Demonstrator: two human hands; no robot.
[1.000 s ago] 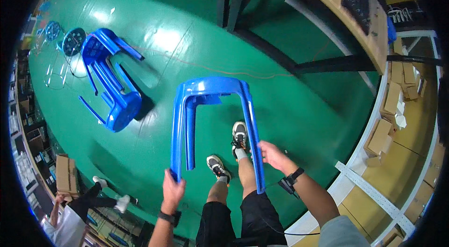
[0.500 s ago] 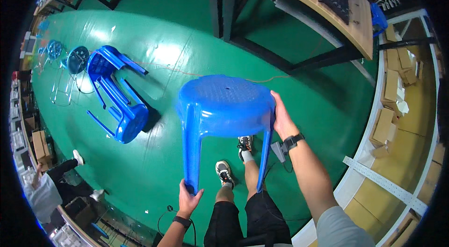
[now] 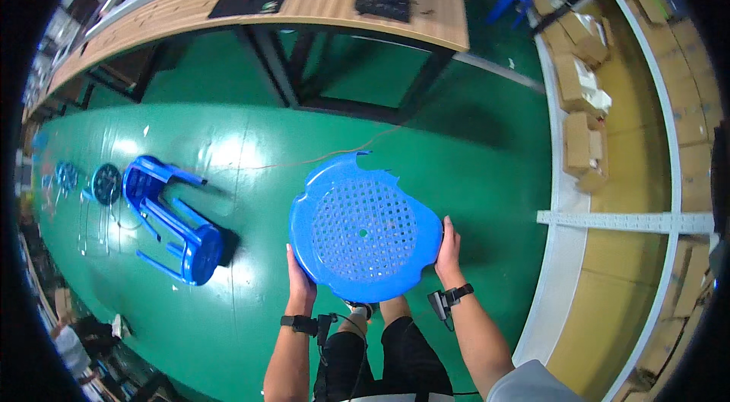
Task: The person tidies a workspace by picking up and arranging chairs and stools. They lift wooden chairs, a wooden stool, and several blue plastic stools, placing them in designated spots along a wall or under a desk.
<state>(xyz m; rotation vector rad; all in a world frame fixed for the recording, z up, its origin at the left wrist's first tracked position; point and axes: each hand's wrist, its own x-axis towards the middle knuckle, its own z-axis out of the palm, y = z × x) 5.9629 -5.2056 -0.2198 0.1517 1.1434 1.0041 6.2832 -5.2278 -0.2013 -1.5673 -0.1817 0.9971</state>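
A blue plastic stool [image 3: 363,212] is held up in front of me, its round seat with a grid of small holes turned toward me. Its far rim looks jagged, as if a piece is broken out. My left hand [image 3: 300,280] grips the left side of the seat, fingers hidden under the edge. On the opposite side, my right hand [image 3: 449,250] holds the rim with its thumb and fingers around it. The stool's legs are hidden beneath the seat.
Two blue plastic stools [image 3: 199,254] lie tipped over on the green floor [image 3: 251,326] at left, near round metal-legged stools [image 3: 105,183]. Ahead stands a wooden desk [image 3: 319,6] with a keyboard and mouse. Shelving [image 3: 559,257] with cardboard boxes [image 3: 584,145] runs along the right.
The stool has tipped so its seat faces me. My left hand has moved from a leg up to the seat's side. My view has turned, bringing more of the desk in.
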